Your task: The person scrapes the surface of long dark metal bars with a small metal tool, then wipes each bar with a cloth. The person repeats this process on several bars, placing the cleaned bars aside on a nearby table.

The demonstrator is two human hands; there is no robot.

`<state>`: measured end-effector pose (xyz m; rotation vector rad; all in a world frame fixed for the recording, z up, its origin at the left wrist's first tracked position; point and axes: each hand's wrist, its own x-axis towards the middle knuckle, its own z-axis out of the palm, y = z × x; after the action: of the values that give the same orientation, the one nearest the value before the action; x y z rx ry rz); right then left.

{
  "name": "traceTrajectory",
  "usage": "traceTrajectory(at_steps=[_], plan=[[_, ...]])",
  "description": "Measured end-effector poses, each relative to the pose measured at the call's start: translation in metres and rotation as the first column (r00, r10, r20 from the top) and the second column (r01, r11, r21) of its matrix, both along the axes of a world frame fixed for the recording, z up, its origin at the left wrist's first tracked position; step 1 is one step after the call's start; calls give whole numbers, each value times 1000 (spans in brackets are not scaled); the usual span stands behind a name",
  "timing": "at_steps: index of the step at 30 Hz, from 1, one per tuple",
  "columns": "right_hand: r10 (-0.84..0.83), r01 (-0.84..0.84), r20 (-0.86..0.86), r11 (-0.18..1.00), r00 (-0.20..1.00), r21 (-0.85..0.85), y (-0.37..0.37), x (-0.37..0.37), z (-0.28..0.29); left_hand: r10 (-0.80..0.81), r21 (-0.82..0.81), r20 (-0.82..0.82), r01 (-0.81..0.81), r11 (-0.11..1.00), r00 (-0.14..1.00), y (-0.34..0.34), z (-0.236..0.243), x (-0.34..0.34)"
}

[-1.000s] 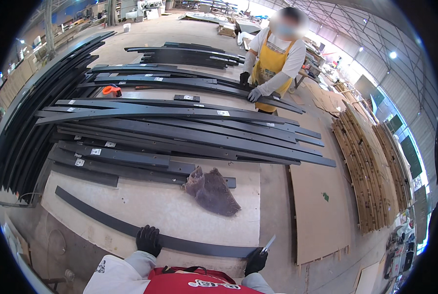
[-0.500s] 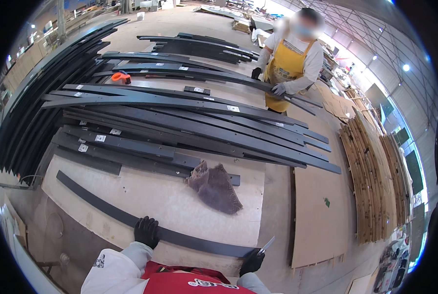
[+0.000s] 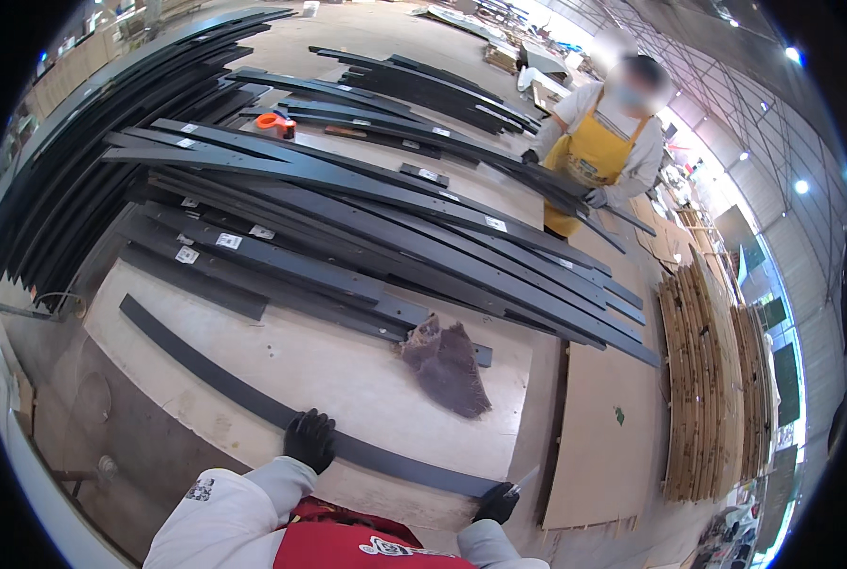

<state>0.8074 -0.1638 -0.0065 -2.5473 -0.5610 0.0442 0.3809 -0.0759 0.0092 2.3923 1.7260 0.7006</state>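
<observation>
A long dark grey slat [image 3: 219,377] lies along the near edge of the pale work board, curved by the lens. My left hand [image 3: 309,441], in a black glove, grips it around its middle with the fingers over its top. At the slat's right end is my right hand [image 3: 496,503], also black-gloved and closed. A thin, pale, blade-like tool [image 3: 528,480] sticks out of it; its handle is hidden in the fist. A crumpled brown-grey cloth [image 3: 450,370] rests on the board beyond the slat.
Long dark slats [image 3: 423,242], some with white labels, lie stacked beyond the cloth. More stand at the left [image 3: 91,180]. An orange tape dispenser [image 3: 276,123] sits among them. Across the table a person in a yellow apron [image 3: 589,152] handles slats. Brown boards [image 3: 698,379] stand at right.
The view has shifted, so the table appears lower on its right side and further right. My hands stay on the slat. The co-worker still holds slats.
</observation>
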Motion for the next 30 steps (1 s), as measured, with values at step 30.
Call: traceTrajectory(at_steps=[30], plan=[[451, -88, -873, 892, 184, 443, -16, 19, 39, -25, -180, 81, 39, 983, 996, -83, 3, 137]])
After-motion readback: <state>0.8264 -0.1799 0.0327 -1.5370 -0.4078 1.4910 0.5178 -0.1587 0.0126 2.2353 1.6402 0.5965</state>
